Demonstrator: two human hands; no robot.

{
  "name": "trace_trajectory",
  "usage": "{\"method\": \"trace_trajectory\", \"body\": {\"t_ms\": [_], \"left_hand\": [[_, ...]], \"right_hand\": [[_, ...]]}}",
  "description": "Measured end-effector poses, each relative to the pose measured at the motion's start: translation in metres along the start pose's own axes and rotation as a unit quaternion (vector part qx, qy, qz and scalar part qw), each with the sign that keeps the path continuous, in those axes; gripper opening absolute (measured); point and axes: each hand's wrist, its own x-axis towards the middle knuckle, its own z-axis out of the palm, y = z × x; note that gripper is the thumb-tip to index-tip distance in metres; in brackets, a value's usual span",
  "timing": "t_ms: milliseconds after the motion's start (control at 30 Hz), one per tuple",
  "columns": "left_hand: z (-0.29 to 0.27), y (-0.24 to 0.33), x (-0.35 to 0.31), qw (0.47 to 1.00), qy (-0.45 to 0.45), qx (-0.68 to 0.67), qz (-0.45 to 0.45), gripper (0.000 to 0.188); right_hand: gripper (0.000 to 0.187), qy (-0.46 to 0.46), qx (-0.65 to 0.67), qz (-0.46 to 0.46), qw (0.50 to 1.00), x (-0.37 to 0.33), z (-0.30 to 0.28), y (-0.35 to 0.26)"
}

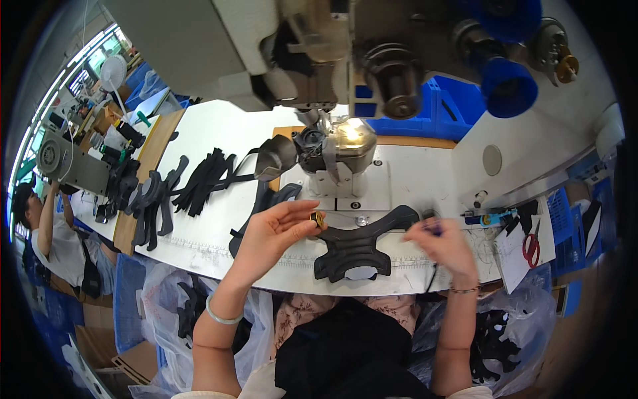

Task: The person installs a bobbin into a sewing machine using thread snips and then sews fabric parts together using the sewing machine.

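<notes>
My left hand [276, 233] pinches a small gold-and-black round piece [317, 218] between thumb and fingertips, just left of the padded part. A black padded part [355, 247] with spreading arms lies on the white table, below the sewing machine head [339, 149]. Smeared by motion, my right hand [446, 245] is closed beside the part's right arm. Something dark with a purplish patch [432, 225] shows at its fingertips, too blurred to name. A small clear round piece [361, 220] sits on the machine bed between the hands.
Black strips [209, 183] and more dark padded parts [156, 199] lie to the left. Red-handled scissors [531, 249] rest at the right. Plastic-lined bins with black pieces [495, 342] flank my lap. A co-worker [63, 233] sits at far left.
</notes>
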Motion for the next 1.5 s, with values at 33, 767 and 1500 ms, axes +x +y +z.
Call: {"method": "trace_trajectory", "body": {"t_ms": [33,767,1500], "left_hand": [[-0.004,-0.004,0.0,1.0,0.003,-0.002,-0.002,0.035],[-0.014,0.002,-0.012,1.0,0.01,-0.004,-0.017,0.034],[0.06,-0.039,0.048,0.811,-0.004,0.53,0.248,0.015]], "right_hand": [[0.02,0.049,0.026,-0.011,0.998,-0.007,-0.012,-0.001],[0.025,0.449,-0.322,-0.251,0.795,-0.057,-0.012,-0.022],[0.021,0.238,0.263,-0.209,0.911,-0.044,-0.02,0.012]]}}
